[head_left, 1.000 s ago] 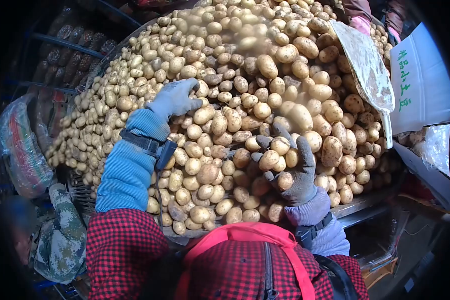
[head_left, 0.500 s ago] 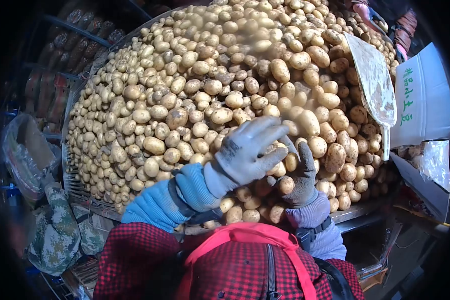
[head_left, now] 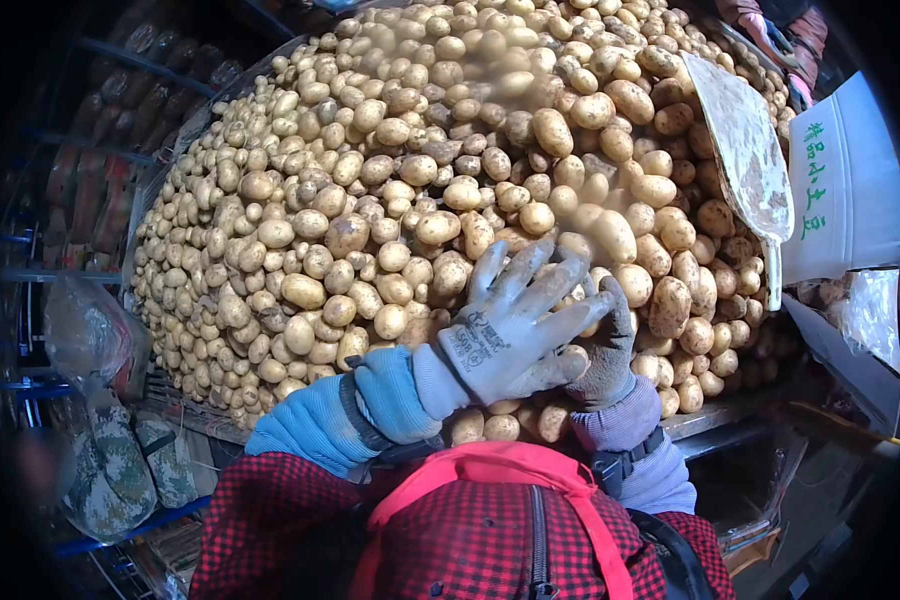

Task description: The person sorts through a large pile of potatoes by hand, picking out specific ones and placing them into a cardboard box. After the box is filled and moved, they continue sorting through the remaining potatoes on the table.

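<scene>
Potatoes point(head_left: 303, 291) heap the tray point(head_left: 708, 417); your left hand point(head_left: 518, 338) spreads its fingers over them; your right hand point(head_left: 608, 362) curls, grip unclear.

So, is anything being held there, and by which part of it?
It cannot be told: the left hand, fingers spread, partly covers the right hand and hides whatever may lie between them.

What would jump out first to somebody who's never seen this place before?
Probably the big heap of potatoes, spread across most of the view. Low in the middle, the gloved left hand lies fingers spread over it, beside the partly hidden right hand. At the right edge, a dirty white scoop rests by a box with green writing.
</scene>
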`<state>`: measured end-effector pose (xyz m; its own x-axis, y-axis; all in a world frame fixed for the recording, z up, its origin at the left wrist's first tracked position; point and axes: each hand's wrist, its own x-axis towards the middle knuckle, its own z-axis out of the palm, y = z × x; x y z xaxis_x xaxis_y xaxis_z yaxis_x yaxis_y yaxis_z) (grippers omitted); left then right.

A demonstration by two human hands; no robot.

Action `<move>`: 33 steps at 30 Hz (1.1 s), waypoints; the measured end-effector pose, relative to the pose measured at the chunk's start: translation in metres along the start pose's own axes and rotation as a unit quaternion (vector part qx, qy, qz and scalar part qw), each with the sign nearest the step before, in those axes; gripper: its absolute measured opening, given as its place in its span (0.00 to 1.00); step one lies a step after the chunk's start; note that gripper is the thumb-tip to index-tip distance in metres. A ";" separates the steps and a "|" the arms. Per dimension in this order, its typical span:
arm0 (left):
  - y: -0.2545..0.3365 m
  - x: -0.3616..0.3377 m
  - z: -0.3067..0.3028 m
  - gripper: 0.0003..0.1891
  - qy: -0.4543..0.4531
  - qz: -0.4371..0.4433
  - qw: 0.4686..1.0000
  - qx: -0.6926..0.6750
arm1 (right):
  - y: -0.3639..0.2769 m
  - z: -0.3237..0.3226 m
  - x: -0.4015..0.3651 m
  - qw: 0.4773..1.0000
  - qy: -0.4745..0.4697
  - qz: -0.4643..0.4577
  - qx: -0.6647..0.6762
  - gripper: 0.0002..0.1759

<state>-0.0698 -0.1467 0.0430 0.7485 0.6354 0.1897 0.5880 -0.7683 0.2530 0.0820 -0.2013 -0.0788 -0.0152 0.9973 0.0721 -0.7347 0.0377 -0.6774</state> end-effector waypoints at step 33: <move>-0.179 0.003 -0.029 0.23 -0.276 -0.202 0.926 0.163 | -0.020 0.030 0.013 0.995 -0.051 -0.020 0.086 0.35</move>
<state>-0.1819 -0.0051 0.0257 0.4377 0.8078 -0.3948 0.8476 -0.5172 -0.1185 0.0762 -0.1912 -0.0418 -0.0464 0.9832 0.1766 -0.8412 0.0569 -0.5378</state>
